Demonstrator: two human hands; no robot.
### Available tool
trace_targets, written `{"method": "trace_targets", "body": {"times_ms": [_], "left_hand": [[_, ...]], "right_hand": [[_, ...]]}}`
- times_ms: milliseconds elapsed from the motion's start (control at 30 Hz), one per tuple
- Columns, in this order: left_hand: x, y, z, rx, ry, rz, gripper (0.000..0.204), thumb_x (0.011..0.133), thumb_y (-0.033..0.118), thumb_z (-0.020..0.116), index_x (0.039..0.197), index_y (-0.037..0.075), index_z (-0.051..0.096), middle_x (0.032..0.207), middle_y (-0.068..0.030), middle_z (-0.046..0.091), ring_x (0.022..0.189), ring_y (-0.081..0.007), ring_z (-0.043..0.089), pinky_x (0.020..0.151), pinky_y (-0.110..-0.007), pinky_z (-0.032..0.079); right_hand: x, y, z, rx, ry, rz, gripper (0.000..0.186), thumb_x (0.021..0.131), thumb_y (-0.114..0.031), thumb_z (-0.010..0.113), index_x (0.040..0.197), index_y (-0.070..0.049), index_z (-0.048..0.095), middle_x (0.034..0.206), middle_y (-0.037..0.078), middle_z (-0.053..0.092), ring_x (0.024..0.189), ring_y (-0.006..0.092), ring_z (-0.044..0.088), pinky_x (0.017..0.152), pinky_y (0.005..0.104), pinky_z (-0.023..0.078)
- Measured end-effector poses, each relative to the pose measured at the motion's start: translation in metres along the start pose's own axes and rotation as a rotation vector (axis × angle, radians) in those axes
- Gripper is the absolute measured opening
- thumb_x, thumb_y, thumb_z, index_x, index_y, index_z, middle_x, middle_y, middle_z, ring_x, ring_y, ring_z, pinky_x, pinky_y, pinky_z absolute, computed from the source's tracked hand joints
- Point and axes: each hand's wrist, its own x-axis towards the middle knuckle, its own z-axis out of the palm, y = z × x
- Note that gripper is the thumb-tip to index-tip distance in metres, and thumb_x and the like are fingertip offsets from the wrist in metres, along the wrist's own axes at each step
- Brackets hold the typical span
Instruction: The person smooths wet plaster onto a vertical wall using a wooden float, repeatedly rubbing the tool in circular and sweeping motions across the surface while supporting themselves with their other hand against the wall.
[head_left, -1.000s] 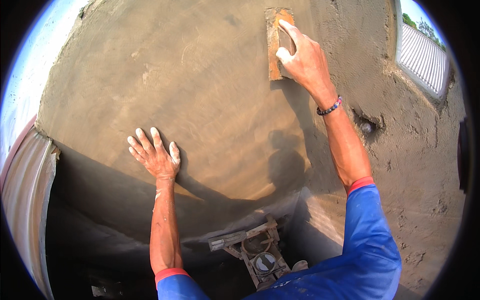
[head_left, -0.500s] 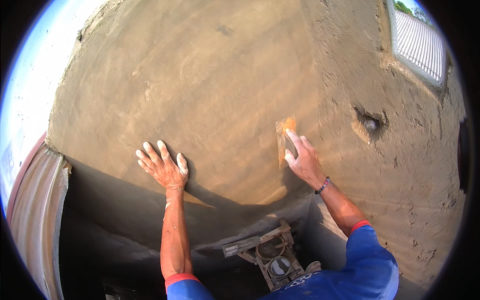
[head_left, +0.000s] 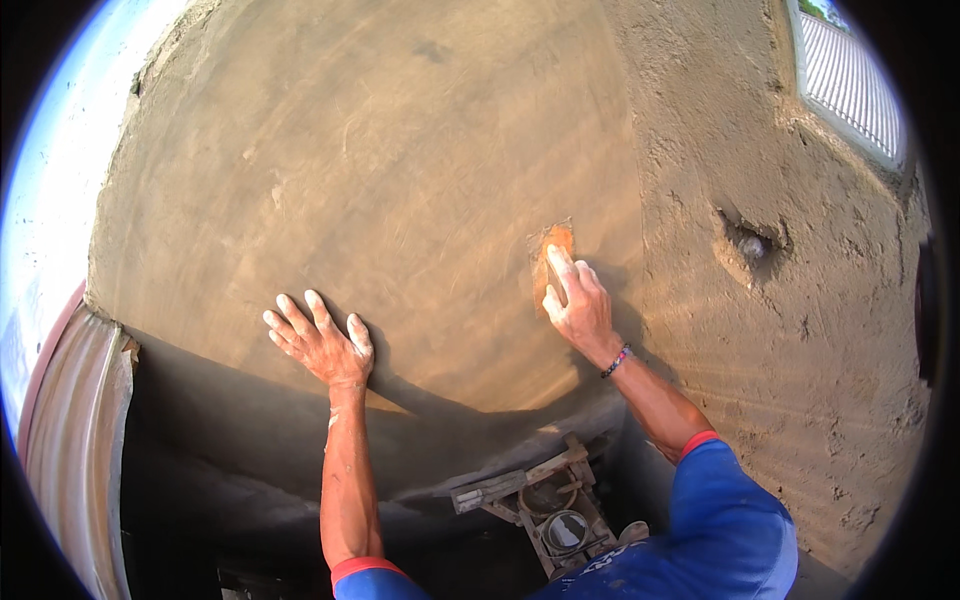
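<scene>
Downward has come the right hand [head_left: 578, 305], fingers pressing a float [head_left: 550, 262] against the wall [head_left: 400, 180]; left hand [head_left: 322, 342] lies splayed flat there.

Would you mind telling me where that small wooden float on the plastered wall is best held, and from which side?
Grip the wooden float by its outward-facing back, coming straight at the wall from the front. It lies flat against the plaster, so only that face is free; the right hand already presses there, fingers spread along its length.
</scene>
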Motion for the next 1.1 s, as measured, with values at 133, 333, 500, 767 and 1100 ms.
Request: {"method": "trace_targets", "body": {"times_ms": [133,333,500,767,1100], "left_hand": [[0.004,-0.007,0.000,0.017,0.001,0.013,0.064,0.100,0.045,0.042,0.152,0.010,0.034,0.163,-0.0208,0.017,0.150,-0.0458,0.010,0.118,-0.060,0.012],[0.001,-0.013,-0.003,0.015,0.045,0.050,0.064,0.101,0.047,0.039,0.152,0.009,0.035,0.162,-0.0212,0.020,0.150,-0.0456,0.012,0.118,-0.060,0.013],[0.005,-0.005,-0.003,0.014,0.029,0.042,0.063,0.101,0.046,0.040,0.151,0.008,0.036,0.162,-0.0221,0.020,0.150,-0.0463,0.012,0.118,-0.061,0.014],[-0.001,-0.017,-0.003,0.031,0.026,0.036,0.063,0.101,0.046,0.041,0.151,0.008,0.037,0.162,-0.0219,0.021,0.149,-0.0464,0.014,0.118,-0.060,0.014],[0.005,0.001,-0.002,-0.006,0.046,0.018,0.062,0.101,0.046,0.042,0.152,0.010,0.036,0.162,-0.0204,0.022,0.149,-0.0460,0.014,0.118,-0.060,0.015]], "right_hand": [[0.010,-0.015,0.001,-0.047,-0.042,-0.250,0.062,0.080,-0.011,0.070,0.139,-0.011,0.054,0.100,0.015,0.056,0.088,0.0331,0.057,0.075,0.0460,0.051],[0.190,-0.071,-0.061,-0.115,0.109,-0.277,0.050,0.084,-0.015,0.066,0.133,-0.018,0.058,0.103,0.018,0.060,0.089,0.0359,0.061,0.077,0.0462,0.052],[0.140,-0.013,-0.064,0.078,0.258,0.028,0.051,0.087,-0.013,0.063,0.137,-0.013,0.054,0.116,0.019,0.063,0.100,0.0408,0.061,0.086,0.0483,0.052],[0.099,-0.057,-0.013,-0.113,0.018,-0.277,0.053,0.087,-0.015,0.065,0.138,-0.016,0.054,0.107,0.017,0.059,0.095,0.0365,0.059,0.081,0.0474,0.052],[0.075,0.038,-0.042,0.019,0.278,0.014,0.054,0.085,-0.010,0.066,0.138,-0.013,0.054,0.111,0.020,0.065,0.103,0.0401,0.062,0.088,0.0496,0.051]]}}
